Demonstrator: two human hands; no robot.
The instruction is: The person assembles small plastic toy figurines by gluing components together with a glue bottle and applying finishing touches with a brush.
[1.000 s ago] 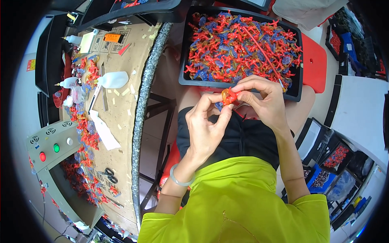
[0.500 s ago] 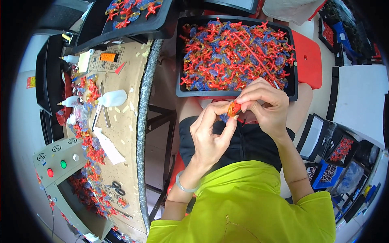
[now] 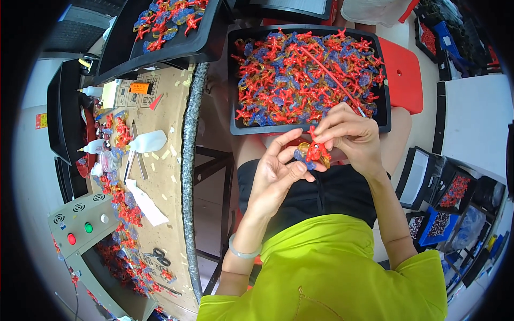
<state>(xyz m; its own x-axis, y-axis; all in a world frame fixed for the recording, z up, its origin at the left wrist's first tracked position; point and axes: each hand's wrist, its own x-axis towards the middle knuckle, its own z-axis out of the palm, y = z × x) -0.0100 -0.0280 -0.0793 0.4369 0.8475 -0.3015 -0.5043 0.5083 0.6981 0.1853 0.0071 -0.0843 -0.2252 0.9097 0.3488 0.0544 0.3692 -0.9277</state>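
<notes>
Above my lap is a small plastic toy figure [image 3: 317, 152], red with see-through blue and amber parts. My right hand [image 3: 352, 136] pinches its red upper part between thumb and fingertips. From the left, my left hand [image 3: 278, 171] supports the blue and amber lower part with its thumb and fingertips, the index finger lifted off. Just beyond my hands, a black tray [image 3: 383, 115] heaped with several similar red, blue and amber figures sits across my knees. A thin red stick [image 3: 334, 78] with a pale tip lies on the heap.
At left, a cardboard-covered workbench [image 3: 166, 125] holds a white squeeze bottle [image 3: 148, 142], scissors [image 3: 158, 257], more figures and a grey machine [image 3: 80, 219] with buttons. Another black tray [image 3: 209, 45] of figures stands at its far end. A red stool [image 3: 401, 75] is behind my tray, with bins [image 3: 436, 227] at right.
The figure has turned and shows more between my hands. My left fingers have spread, the index finger lifting away, while my right hand keeps its pinch. The view has shifted slightly.
</notes>
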